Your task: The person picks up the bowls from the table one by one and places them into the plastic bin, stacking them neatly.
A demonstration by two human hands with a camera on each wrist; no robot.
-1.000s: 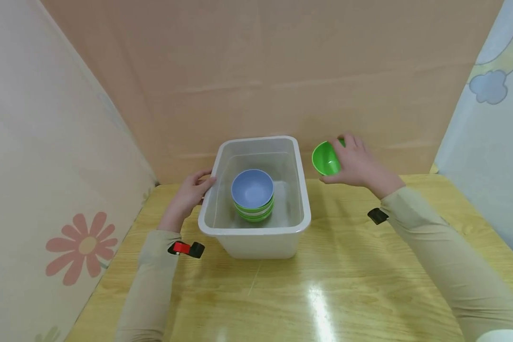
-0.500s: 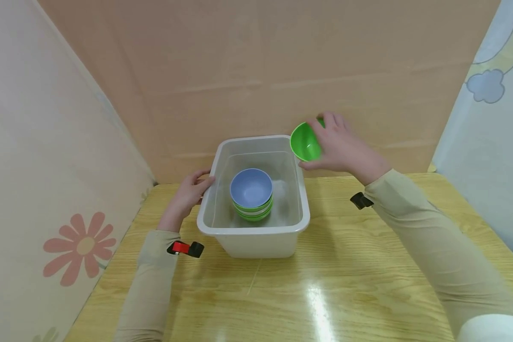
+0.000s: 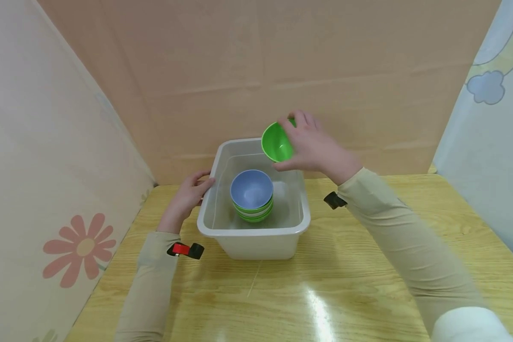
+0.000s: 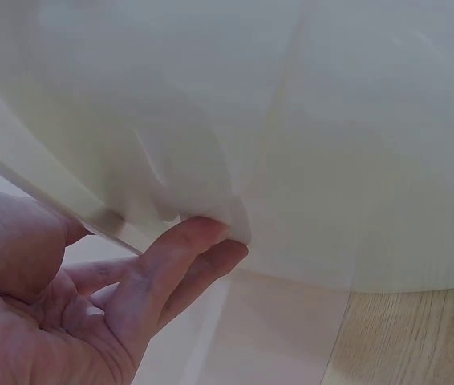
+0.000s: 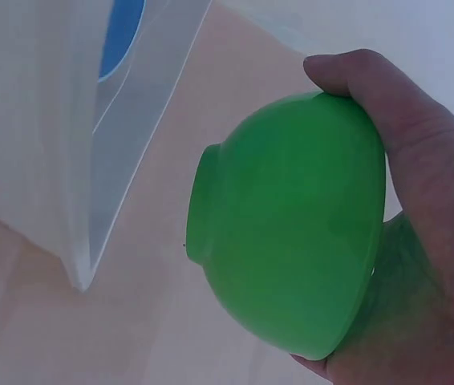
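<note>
- Holding a small green plastic bowl [image 3: 277, 141] in my right hand [image 3: 314, 147], fingers curled over its rim and thumb beneath, I have it tipped on its side, opening facing left.
- The green bowl hangs in the air above the far right corner of the translucent white plastic tub [image 3: 256, 237], not touching it.
- My left hand [image 3: 187, 195] grips the tub's left rim, thumb on top, fingers [image 4: 180, 250] pressed against the outer wall.
- Inside the tub sits a stack of bowls, with a blue plastic bowl [image 3: 251, 188] upright on top and green ones beneath.
- The tub stands on a glossy light wooden table [image 3: 346, 275].
</note>
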